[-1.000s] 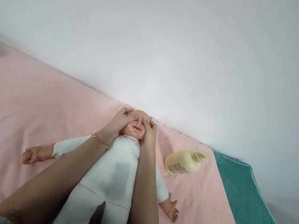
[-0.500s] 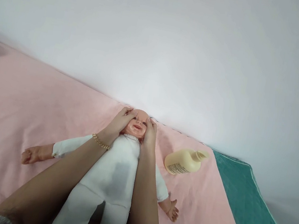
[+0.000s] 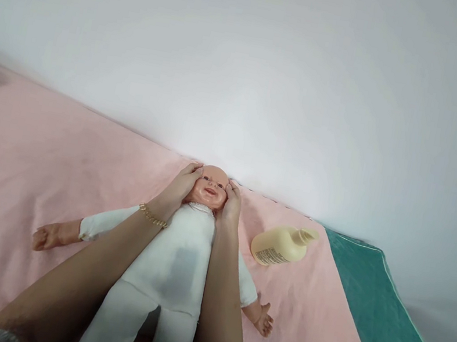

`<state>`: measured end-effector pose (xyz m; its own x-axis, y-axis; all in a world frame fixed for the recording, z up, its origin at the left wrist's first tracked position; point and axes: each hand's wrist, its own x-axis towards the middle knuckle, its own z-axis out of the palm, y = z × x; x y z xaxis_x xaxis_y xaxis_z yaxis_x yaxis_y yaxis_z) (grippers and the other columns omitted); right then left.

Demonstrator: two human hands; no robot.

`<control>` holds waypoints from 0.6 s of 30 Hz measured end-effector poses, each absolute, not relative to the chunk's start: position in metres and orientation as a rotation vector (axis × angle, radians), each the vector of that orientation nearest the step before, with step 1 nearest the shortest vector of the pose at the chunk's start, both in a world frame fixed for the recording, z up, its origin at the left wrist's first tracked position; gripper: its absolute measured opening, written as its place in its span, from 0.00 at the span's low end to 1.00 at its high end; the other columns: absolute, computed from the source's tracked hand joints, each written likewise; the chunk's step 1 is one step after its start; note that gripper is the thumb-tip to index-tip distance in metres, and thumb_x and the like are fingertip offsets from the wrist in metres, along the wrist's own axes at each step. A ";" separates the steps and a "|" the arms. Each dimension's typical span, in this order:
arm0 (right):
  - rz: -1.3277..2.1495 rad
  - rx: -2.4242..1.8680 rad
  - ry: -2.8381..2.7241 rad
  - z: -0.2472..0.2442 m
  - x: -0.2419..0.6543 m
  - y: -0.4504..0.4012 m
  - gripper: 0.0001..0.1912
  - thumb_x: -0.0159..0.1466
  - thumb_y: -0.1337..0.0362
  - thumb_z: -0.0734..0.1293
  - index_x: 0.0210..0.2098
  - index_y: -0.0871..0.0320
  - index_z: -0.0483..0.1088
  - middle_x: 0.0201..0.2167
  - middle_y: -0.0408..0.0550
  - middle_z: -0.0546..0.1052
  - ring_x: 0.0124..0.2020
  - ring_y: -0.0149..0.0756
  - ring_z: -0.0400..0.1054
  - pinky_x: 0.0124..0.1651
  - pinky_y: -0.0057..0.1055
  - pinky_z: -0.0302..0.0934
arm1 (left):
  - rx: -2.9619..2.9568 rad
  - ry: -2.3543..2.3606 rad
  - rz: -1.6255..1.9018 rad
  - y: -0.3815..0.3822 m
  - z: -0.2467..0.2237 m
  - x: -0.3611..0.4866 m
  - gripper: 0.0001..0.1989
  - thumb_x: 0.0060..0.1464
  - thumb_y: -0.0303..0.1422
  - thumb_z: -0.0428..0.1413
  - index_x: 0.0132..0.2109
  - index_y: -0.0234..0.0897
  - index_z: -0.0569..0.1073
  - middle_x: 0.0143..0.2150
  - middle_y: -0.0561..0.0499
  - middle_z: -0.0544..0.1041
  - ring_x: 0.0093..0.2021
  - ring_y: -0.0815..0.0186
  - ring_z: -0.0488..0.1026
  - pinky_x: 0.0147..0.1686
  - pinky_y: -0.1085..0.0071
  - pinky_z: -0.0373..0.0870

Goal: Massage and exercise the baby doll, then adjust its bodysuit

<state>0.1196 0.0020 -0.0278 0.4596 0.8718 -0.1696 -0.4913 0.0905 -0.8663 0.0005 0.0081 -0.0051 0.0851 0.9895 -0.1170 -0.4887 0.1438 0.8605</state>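
A baby doll (image 3: 183, 263) with a white cloth body and a plastic head lies on its back, its head away from me and its arms spread out. My left hand (image 3: 182, 186) is wrapped round the left side of the doll's head, thumb near the temple. On the head's other side, my right hand (image 3: 232, 202) presses against the cheek with bent fingers. A gold bracelet (image 3: 152, 216) circles my left wrist. The doll's face shows between my hands. Both forearms pass over the doll's arms.
Right of the doll, a pale yellow pump bottle (image 3: 279, 246) stands on a pink cloth (image 3: 60, 147). Green fabric (image 3: 389, 311) shows beyond the cloth's right edge. A white wall (image 3: 246, 68) rises behind the doll's head.
Both thumbs have slid outward from beside the doll's eyes to the sides of its head, so more of the face shows. The bottle has not moved.
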 end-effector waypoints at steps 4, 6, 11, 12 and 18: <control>1.080 -1.021 -0.435 -0.031 0.122 0.004 0.10 0.54 0.69 0.67 0.36 0.56 0.74 0.31 0.40 0.80 0.33 0.33 0.74 0.44 0.34 0.70 | 0.770 0.836 1.289 0.012 -0.010 0.002 0.12 0.52 0.36 0.57 0.44 0.37 0.72 0.45 0.47 0.75 0.45 0.60 0.74 0.48 0.64 0.70; 1.092 -1.003 -0.452 -0.033 0.123 0.005 0.10 0.54 0.69 0.67 0.36 0.57 0.74 0.31 0.41 0.80 0.33 0.34 0.74 0.44 0.34 0.70 | 0.771 0.825 1.287 0.013 -0.012 0.002 0.12 0.52 0.36 0.58 0.44 0.38 0.72 0.45 0.47 0.75 0.45 0.60 0.74 0.48 0.63 0.70; 1.105 -0.974 -0.470 -0.035 0.125 0.005 0.11 0.52 0.68 0.67 0.36 0.56 0.74 0.32 0.40 0.80 0.34 0.34 0.75 0.46 0.35 0.71 | 0.798 0.844 1.296 0.012 -0.010 0.001 0.12 0.52 0.37 0.58 0.43 0.37 0.72 0.44 0.47 0.75 0.46 0.60 0.74 0.49 0.64 0.70; 1.109 -0.977 -0.453 -0.035 0.125 0.005 0.11 0.52 0.68 0.67 0.36 0.56 0.74 0.32 0.40 0.80 0.35 0.35 0.75 0.46 0.36 0.71 | 0.802 0.844 1.297 0.011 -0.009 0.001 0.12 0.52 0.37 0.58 0.43 0.37 0.72 0.44 0.47 0.75 0.46 0.59 0.74 0.48 0.64 0.70; 1.137 -1.001 -0.408 -0.034 0.125 0.005 0.12 0.52 0.68 0.67 0.37 0.56 0.74 0.32 0.41 0.81 0.35 0.36 0.76 0.45 0.37 0.72 | 0.729 0.831 1.293 0.011 -0.007 0.001 0.12 0.49 0.36 0.59 0.41 0.36 0.73 0.44 0.47 0.76 0.45 0.60 0.74 0.49 0.63 0.69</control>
<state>0.1252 0.0050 -0.0340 0.4083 0.8903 -0.2014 -0.5591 0.0695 -0.8262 0.0011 0.0106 -0.0066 0.0775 0.9902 -0.1163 -0.5168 0.1397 0.8446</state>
